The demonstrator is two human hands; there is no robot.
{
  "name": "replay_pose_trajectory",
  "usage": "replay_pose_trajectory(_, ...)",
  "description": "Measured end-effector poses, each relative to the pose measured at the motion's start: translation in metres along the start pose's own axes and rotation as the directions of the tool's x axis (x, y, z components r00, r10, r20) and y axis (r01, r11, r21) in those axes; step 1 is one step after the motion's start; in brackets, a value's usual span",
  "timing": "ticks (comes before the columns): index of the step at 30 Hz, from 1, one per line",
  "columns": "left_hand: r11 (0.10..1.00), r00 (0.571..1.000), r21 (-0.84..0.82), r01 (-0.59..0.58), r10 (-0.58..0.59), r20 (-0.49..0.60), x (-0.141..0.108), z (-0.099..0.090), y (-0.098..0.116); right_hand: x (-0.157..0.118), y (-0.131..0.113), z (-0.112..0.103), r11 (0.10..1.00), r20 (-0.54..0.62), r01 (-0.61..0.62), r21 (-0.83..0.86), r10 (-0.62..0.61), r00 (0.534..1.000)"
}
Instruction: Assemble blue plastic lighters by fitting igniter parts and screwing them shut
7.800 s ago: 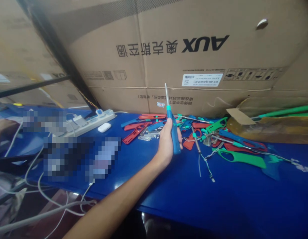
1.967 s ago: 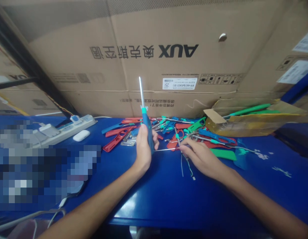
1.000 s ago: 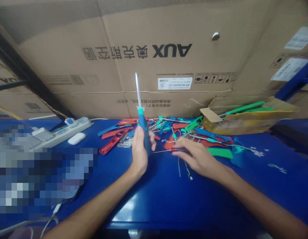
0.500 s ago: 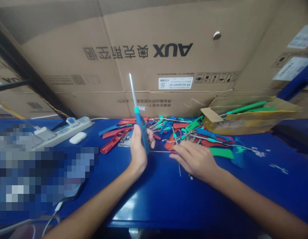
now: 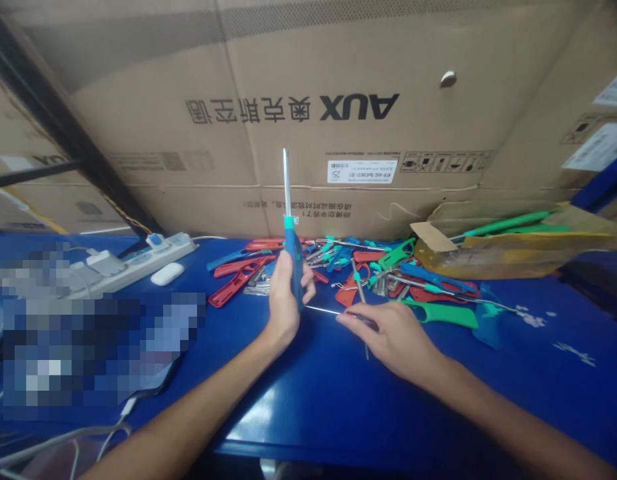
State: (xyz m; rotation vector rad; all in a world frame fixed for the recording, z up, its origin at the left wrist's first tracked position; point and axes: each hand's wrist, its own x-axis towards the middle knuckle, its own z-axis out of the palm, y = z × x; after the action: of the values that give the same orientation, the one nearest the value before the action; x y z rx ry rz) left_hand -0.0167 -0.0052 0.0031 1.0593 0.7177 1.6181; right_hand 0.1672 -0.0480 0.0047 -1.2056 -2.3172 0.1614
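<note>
My left hand (image 5: 284, 297) is wrapped round a blue lighter (image 5: 295, 267), whose metal tube points straight up from a teal collar. My right hand (image 5: 388, 330) grips the dark handle of a screwdriver (image 5: 324, 310). The thin shaft reaches left to the lower end of the blue lighter; whether its tip touches is hard to see. Behind both hands lies a pile of red, blue and green lighter shells (image 5: 233, 283) with metal tubes. A loose thin metal rod (image 5: 360, 287) stretches from the pile down past my right fingers.
An open carton (image 5: 493, 257) with green parts stands at the right. At the left are a power strip (image 5: 138, 260), a white case (image 5: 167, 274) and cables. Small white bits (image 5: 531, 317) lie at the right. A large cardboard sheet (image 5: 268, 60) rises behind the blue table (image 5: 298, 400).
The view has shifted, so most things sit further right. The blue lighter stands more upright. The screwdriver now slopes down to the right, and its handle shows more beyond my right fingers.
</note>
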Motion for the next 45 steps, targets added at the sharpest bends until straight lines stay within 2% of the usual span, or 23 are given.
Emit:
replay_pose_trajectory(2, 1.000, 1.000, -0.005, 0.012, -0.012, 0.022, 0.000, 0.000, -0.001, 0.001, 0.003, -0.004, 0.974, -0.103, 0.163, -0.158, -0.181, 0.978)
replay_pose_trajectory(5, 0.998, 0.997, -0.038, 0.051, -0.049, 0.052, 0.000, 0.002, -0.003, 0.000, 0.002, -0.014, 0.819, -0.130, 0.374, -0.435, -0.467, 0.874)
replay_pose_trajectory(7, 0.996, 0.995, -0.052, 0.075, -0.072, 0.064, -0.001, 0.003, -0.003, -0.001, -0.003, -0.018, 0.732, -0.095, 0.427, -0.531, -0.552, 0.828)
replay_pose_trajectory(8, 0.994, 0.994, -0.057, 0.089, -0.085, 0.068, -0.001, 0.004, -0.003, -0.002, -0.006, -0.019, 0.712, -0.074, 0.437, -0.550, -0.563, 0.823)
replay_pose_trajectory(12, 0.989, 0.986, -0.053, 0.139, -0.133, 0.102, -0.003, 0.006, -0.002, -0.003, -0.012, -0.012, 0.733, -0.021, 0.438, -0.521, -0.524, 0.852)
replay_pose_trajectory(15, 0.988, 0.983, -0.043, 0.146, -0.140, 0.122, -0.005, 0.007, -0.001, -0.003, -0.008, -0.006, 0.837, -0.008, 0.407, -0.365, -0.440, 0.898)
replay_pose_trajectory(17, 0.988, 0.984, -0.052, 0.143, -0.136, 0.113, -0.007, 0.008, -0.003, -0.002, -0.006, -0.004, 0.943, 0.028, 0.284, -0.174, -0.283, 0.959)
replay_pose_trajectory(19, 0.989, 0.988, -0.071, 0.132, -0.125, 0.086, -0.008, 0.009, -0.005, 0.000, -0.005, -0.005, 0.995, 0.114, 0.076, 0.061, -0.083, 0.990)
replay_pose_trajectory(21, 0.990, 0.992, -0.077, 0.115, -0.111, 0.059, -0.010, 0.010, -0.008, 0.003, -0.005, -0.007, 0.951, 0.211, -0.133, 0.278, 0.074, 0.975)
replay_pose_trajectory(23, 0.993, 0.994, -0.058, 0.102, -0.099, 0.052, -0.011, 0.010, -0.009, 0.006, -0.004, -0.007, 0.852, 0.307, -0.290, 0.435, 0.162, 0.938)
replay_pose_trajectory(26, 0.997, 0.994, -0.010, 0.073, -0.072, 0.077, -0.014, 0.011, -0.010, 0.009, 0.000, -0.006, 0.723, 0.416, -0.442, 0.531, 0.233, 0.879)
replay_pose_trajectory(29, 0.999, 0.995, 0.043, 0.027, -0.031, 0.093, -0.014, 0.012, -0.008, 0.011, 0.005, -0.008, 0.712, 0.413, -0.423, 0.560, 0.203, 0.888)
replay_pose_trajectory(32, 0.997, 0.997, 0.059, -0.041, 0.036, 0.069, -0.012, 0.014, -0.002, 0.012, 0.011, -0.018, 0.779, 0.369, -0.304, 0.548, 0.101, 0.924)
replay_pose_trajectory(35, 0.997, 0.996, -0.010, -0.072, 0.072, 0.045, -0.009, 0.015, 0.005, 0.012, 0.022, -0.026, 0.854, 0.343, -0.208, 0.476, 0.037, 0.939)
replay_pose_trajectory(37, 0.997, 0.996, -0.054, -0.062, 0.065, 0.056, -0.008, 0.014, 0.007, 0.013, 0.035, -0.025, 0.919, 0.263, -0.156, 0.363, 0.060, 0.963)
replay_pose_trajectory(39, 0.996, 0.996, -0.075, -0.042, 0.048, 0.077, -0.007, 0.012, 0.007, 0.013, 0.049, -0.019, 0.974, 0.108, -0.131, 0.182, 0.112, 0.988)
replay_pose_trajectory(41, 0.997, 0.995, -0.074, -0.006, 0.013, 0.096, -0.008, 0.011, 0.004, 0.013, 0.063, -0.011, 0.984, 0.002, -0.158, 0.085, 0.158, 0.987)
replay_pose_trajectory(45, 0.995, 0.985, -0.019, 0.097, -0.093, 0.146, -0.013, 0.014, -0.003, 0.015, 0.071, -0.003, 0.978, -0.095, -0.208, 0.035, 0.210, 0.973)
